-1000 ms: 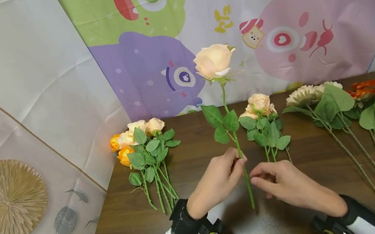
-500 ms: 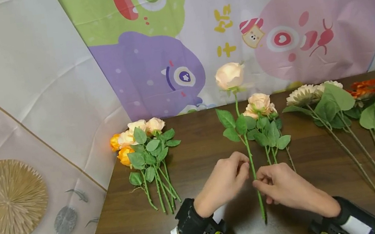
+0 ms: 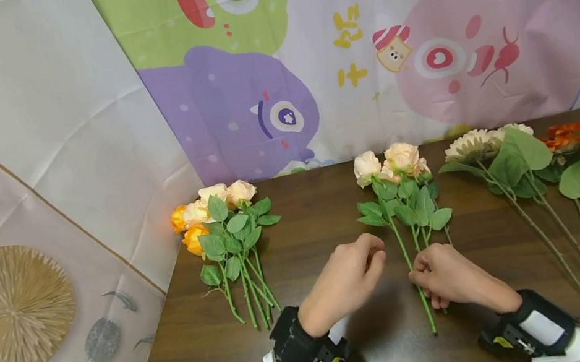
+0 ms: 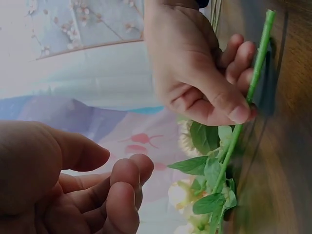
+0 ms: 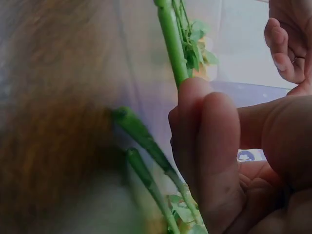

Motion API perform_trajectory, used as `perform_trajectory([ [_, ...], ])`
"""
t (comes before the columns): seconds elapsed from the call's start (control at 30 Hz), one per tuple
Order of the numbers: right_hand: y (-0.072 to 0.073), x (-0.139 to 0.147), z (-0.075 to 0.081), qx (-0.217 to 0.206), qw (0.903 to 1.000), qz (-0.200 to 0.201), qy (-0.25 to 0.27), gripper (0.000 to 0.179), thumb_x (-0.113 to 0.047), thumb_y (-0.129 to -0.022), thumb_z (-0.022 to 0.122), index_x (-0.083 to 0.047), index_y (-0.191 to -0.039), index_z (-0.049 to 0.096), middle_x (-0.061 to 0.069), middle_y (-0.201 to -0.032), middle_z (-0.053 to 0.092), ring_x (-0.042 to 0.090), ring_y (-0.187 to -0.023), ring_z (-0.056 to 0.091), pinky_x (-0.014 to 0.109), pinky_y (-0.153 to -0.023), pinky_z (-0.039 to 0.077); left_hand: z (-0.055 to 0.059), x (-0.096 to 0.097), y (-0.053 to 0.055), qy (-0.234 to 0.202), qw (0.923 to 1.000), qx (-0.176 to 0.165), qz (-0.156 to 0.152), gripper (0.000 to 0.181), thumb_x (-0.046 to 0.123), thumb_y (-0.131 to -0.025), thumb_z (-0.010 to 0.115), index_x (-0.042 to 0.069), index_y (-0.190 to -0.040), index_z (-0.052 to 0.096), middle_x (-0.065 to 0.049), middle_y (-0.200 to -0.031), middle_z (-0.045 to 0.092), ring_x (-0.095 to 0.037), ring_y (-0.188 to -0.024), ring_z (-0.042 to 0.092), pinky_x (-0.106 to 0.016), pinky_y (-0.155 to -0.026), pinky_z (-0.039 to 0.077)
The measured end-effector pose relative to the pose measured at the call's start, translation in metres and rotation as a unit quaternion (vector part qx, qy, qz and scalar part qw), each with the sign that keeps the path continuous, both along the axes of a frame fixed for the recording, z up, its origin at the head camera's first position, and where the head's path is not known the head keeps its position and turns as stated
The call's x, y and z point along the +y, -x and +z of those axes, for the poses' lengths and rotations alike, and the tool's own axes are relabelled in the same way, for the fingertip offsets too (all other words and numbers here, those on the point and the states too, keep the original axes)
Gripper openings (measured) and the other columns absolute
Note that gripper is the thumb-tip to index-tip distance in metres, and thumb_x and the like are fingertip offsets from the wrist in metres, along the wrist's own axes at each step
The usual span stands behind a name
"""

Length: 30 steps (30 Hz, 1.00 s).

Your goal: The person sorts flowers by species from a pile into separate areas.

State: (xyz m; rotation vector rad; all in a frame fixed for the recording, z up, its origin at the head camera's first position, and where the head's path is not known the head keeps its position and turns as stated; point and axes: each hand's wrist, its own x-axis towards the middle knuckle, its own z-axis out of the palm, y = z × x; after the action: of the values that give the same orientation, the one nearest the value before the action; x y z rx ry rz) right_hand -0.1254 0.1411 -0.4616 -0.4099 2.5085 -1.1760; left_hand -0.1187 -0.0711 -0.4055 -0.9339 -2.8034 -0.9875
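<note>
So we've got a pale rose (image 3: 399, 240) pinched in the right hand (image 3: 447, 276), thumb and fingertips on the lower stretch of stem, with the leaves and bloom (image 3: 367, 167) beyond the fingers and a short piece sticking out on our side. It's over the brown table (image 3: 308, 228), just beside the peach roses (image 3: 403, 158), which are at its 3 o'clock; we can't tell whether the blooms touch. The left hand (image 3: 345, 279) is at the right hand's 9 o'clock, near the stem but apart from it, fingers loosely bent, thumb standing off, holding nothing.

Direction-wise, from the head camera the long axis runs nearly straight away from us: bloom between 11 and 12 o'clock, cut end (image 3: 434, 331) between 5 and 6. The left wrist camera has it the other way up, cut end toward 1 o'clock, leaves toward 7. It looks close to the tabletop there, but we can't say if it's touching.

What we like is how the views fill in for each other. The head one gives us the whole flower, plus cream-and-orange roses (image 3: 213, 247) off at 9 o'clock and white flowers (image 3: 469, 148) and rust-orange flowers (image 3: 576, 135) around 3. The left wrist shows the thumb pressed on the stem. And only the right wrist shows us two neighbouring stem ends (image 5: 134, 126) up close, at the fingers' 9 o'clock, mostly covered by the hand from above.
</note>
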Motion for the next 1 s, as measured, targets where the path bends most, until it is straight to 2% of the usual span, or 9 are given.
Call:
perform_trajectory([
  [0.13,0.001,-0.001,-0.003,0.002,0.9999,-0.011,0.0,0.03,-0.007,-0.095,0.059,-0.007,-0.066,0.06,0.001,-0.049,0.058,0.013,-0.04,0.058,0.031,-0.042,0.05,0.001,0.001,0.0,0.008,0.9999,0.006,-0.001,0.02,0.012,-0.102,0.051,0.004,-0.115,0.064,0.007,-0.074,0.057,0.001,-0.057,0.046,-0.013,-0.057,0.04],
  [0.3,0.0,-0.004,-0.006,0.008,0.9996,-0.029,-0.001,0.028,-0.007,-0.094,0.062,-0.007,-0.065,0.061,0.001,-0.05,0.057,0.011,-0.038,0.057,0.03,-0.04,0.05,0.001,0.001,-0.001,0.019,0.9998,-0.003,-0.001,0.02,0.012,-0.102,0.052,0.003,-0.116,0.064,0.005,-0.075,0.06,0.001,-0.056,0.047,-0.014,-0.055,0.04],
  [0.57,-0.001,-0.01,-0.006,-0.007,0.998,-0.049,-0.039,0.014,-0.006,-0.092,0.065,-0.006,-0.079,0.066,0.003,-0.051,0.059,0.011,-0.038,0.056,0.028,-0.04,0.049,0.001,0.0,-0.001,0.023,0.9997,-0.011,-0.004,0.02,0.011,-0.102,0.052,0.002,-0.115,0.065,0.005,-0.073,0.058,0.0,-0.055,0.045,-0.014,-0.054,0.04],
  [0.67,-0.001,-0.011,-0.004,-0.009,0.9973,-0.05,-0.053,0.01,-0.006,-0.092,0.065,-0.006,-0.082,0.067,0.003,-0.052,0.059,0.012,-0.038,0.056,0.028,-0.041,0.048,0.002,-0.004,0.0,0.02,0.9997,-0.013,0.006,0.02,0.012,-0.102,0.052,0.003,-0.113,0.065,0.004,-0.073,0.06,0.0,-0.054,0.046,-0.016,-0.054,0.041],
  [0.77,-0.002,-0.011,0.0,-0.011,0.9969,-0.049,-0.061,0.01,-0.008,-0.093,0.064,-0.006,-0.083,0.067,0.003,-0.052,0.059,0.012,-0.039,0.057,0.028,-0.041,0.049,0.004,-0.012,0.003,0.025,0.9991,-0.002,0.034,0.018,0.014,-0.102,0.052,0.006,-0.109,0.066,0.003,-0.075,0.061,-0.001,-0.056,0.049,-0.018,-0.056,0.043],
  [0.87,-0.004,-0.009,0.006,-0.002,0.9975,-0.045,-0.055,0.011,-0.008,-0.093,0.063,-0.005,-0.084,0.068,0.003,-0.054,0.06,0.014,-0.041,0.058,0.029,-0.042,0.049,0.008,-0.026,0.009,0.05,0.9948,0.012,0.088,0.017,0.016,-0.102,0.052,0.007,-0.104,0.067,0.001,-0.076,0.063,-0.007,-0.058,0.055,-0.024,-0.057,0.047],
  [0.93,-0.006,-0.007,0.01,0.006,0.998,-0.044,-0.044,0.011,-0.008,-0.094,0.061,-0.005,-0.085,0.067,0.003,-0.057,0.06,0.014,-0.042,0.058,0.029,-0.042,0.049,0.01,-0.039,0.015,0.089,0.9863,0.015,0.138,0.017,0.016,-0.101,0.053,0.006,-0.095,0.066,-0.005,-0.076,0.065,-0.015,-0.061,0.061,-0.031,-0.056,0.051],
  [1.0,-0.007,-0.006,0.014,0.014,0.9985,-0.043,-0.03,0.011,-0.008,-0.094,0.06,-0.005,-0.085,0.066,0.003,-0.06,0.06,0.015,-0.044,0.058,0.029,-0.043,0.049,0.012,-0.056,0.021,0.132,0.9717,0.0,0.195,0.021,0.015,-0.1,0.055,0.003,-0.087,0.065,-0.011,-0.075,0.066,-0.024,-0.063,0.066,-0.038,-0.054,0.053],
])
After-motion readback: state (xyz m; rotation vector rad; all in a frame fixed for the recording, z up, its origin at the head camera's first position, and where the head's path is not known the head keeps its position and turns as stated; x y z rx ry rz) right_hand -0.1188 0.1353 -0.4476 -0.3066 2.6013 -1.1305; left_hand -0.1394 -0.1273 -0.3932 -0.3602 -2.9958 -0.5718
